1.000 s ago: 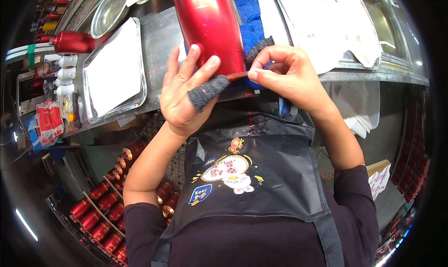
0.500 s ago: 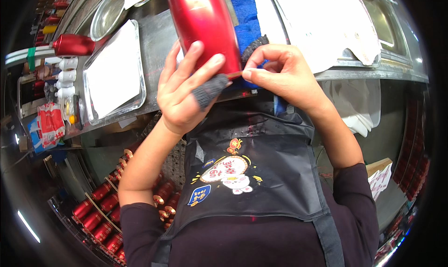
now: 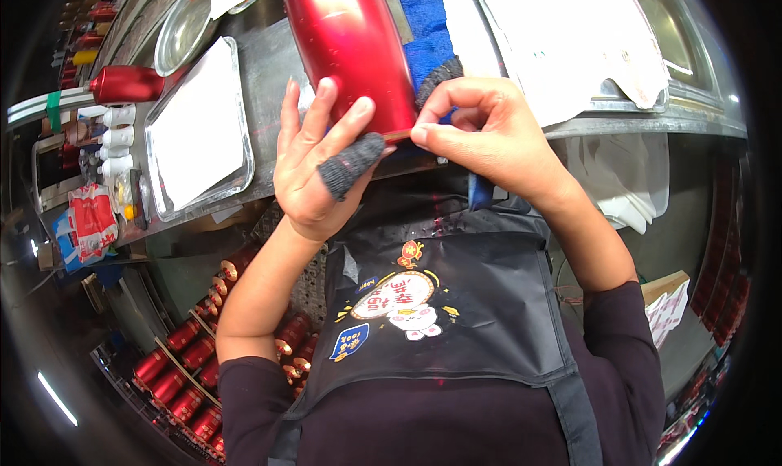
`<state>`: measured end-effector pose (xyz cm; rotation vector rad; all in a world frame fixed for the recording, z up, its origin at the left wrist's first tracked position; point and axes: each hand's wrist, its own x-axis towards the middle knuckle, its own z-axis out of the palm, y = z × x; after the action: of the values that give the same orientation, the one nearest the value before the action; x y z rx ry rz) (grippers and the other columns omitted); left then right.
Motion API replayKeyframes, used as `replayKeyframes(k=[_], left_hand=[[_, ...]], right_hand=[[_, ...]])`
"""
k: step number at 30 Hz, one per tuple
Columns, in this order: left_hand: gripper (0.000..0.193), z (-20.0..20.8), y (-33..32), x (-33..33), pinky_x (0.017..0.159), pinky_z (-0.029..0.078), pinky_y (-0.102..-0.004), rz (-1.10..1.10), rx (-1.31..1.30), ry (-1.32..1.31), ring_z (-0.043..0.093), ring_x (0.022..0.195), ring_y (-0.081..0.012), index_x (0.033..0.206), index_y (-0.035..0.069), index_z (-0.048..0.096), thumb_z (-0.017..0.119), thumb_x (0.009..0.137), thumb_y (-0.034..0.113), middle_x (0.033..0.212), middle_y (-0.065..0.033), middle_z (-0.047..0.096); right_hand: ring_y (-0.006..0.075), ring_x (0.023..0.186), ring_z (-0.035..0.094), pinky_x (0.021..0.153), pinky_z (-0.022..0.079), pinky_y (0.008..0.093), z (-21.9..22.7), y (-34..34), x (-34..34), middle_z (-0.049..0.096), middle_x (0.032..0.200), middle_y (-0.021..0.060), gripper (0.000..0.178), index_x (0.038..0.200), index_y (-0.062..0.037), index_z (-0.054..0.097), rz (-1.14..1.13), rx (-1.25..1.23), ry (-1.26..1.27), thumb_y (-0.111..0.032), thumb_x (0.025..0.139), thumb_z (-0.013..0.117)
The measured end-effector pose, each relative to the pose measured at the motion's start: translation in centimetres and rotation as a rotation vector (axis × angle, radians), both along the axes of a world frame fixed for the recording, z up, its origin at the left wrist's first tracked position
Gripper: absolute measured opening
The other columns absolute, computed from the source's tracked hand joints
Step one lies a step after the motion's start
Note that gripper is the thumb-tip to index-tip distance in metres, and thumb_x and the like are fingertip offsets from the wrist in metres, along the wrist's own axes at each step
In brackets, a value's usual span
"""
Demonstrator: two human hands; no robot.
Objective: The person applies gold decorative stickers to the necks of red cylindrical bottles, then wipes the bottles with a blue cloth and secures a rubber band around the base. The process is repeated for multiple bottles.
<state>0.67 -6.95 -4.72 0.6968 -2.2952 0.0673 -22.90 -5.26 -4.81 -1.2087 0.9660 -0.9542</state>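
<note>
A glossy red bottle-shaped vessel [image 3: 350, 42] lies over the bench, its near end toward me. My left hand [image 3: 326, 160] is beside that end, fingers stretched and spread, some overlapping the red side. A grey knit sleeve covers its thumb [image 3: 352, 166], which touches the near rim. At the rim's right side, my right hand [image 3: 489, 136] pinches with thumb and index finger. Whatever is between those fingertips is too small to make out; a thin brownish line runs along the rim there. Dark knit material [image 3: 440, 79] shows at the right hand's far fingers. A blue cloth [image 3: 423, 18] lies right of the vessel.
Left of the vessel is a metal tray [image 3: 244, 132] with a white sheet, beside another red vessel [image 3: 126, 85] and small white bottles [image 3: 118, 136]. White sheets [image 3: 578, 42] cover the right bench. Several red vessels [image 3: 183, 336] stand in racks at lower left.
The red vessel and both hands have shifted slightly left. My left fingers have moved left along the vessel's side, showing more of it. My right hand keeps its pinch at the rim.
</note>
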Motion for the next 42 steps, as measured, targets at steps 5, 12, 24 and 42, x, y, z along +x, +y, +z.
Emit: replayKeyframes(k=[5,12,24,42], left_hand=[[0.039,-0.7,0.3,0.8,0.11,0.035,-0.07,0.039,-0.017,-0.035,0.058,0.131,-0.0403,0.105,0.003,0.074,0.088,0.068,0.002,0.122,-0.0113,0.072],[0.008,0.3,0.3,0.4,0.115,0.024,-0.0692,0.085,-0.02,-0.108,0.062,0.127,-0.0337,0.085,0.017,0.074,0.078,0.079,0.017,0.12,-0.0011,0.075],[0.017,1.3,-1.2,-0.7,0.11,0.032,-0.0693,-0.072,-0.104,-0.202,0.063,0.126,-0.0335,0.067,0.011,0.06,0.074,0.073,0.018,0.115,-0.0034,0.076],[0.053,-1.5,1.5,0.3,0.124,0.016,-0.0515,0.017,0.687,0.622,0.033,0.149,-0.0338,0.136,-0.001,0.047,0.074,0.091,0.01,0.157,-0.0277,0.037]], right_hand=[[-0.0003,0.068,0.056,0.06,0.042,0.016,0.1,-0.2,0.4,0.064,0.081,-0.0037,0.011,0.088,-0.0004,0.07,0.009,0.097,-0.031,-0.009,0.088,0.077],[-0.0004,0.073,0.057,0.064,0.044,0.016,-0.4,-0.3,-0.2,0.065,0.083,-0.0034,0.011,0.089,-0.0001,0.068,-0.001,0.115,-0.048,-0.007,0.089,0.076],[-0.0006,0.072,0.055,0.064,0.043,0.0159,-0.9,-0.4,-0.2,0.064,0.083,-0.0039,0.011,0.086,-0.0006,0.066,-0.028,0.112,-0.038,-0.008,0.089,0.073],[-0.0009,0.058,0.032,0.049,0.027,0.0194,-0.1,1.6,4.6,0.048,0.082,-0.0047,0.037,0.092,-0.0058,0.051,-0.391,-0.337,0.432,-0.025,0.087,0.082]])
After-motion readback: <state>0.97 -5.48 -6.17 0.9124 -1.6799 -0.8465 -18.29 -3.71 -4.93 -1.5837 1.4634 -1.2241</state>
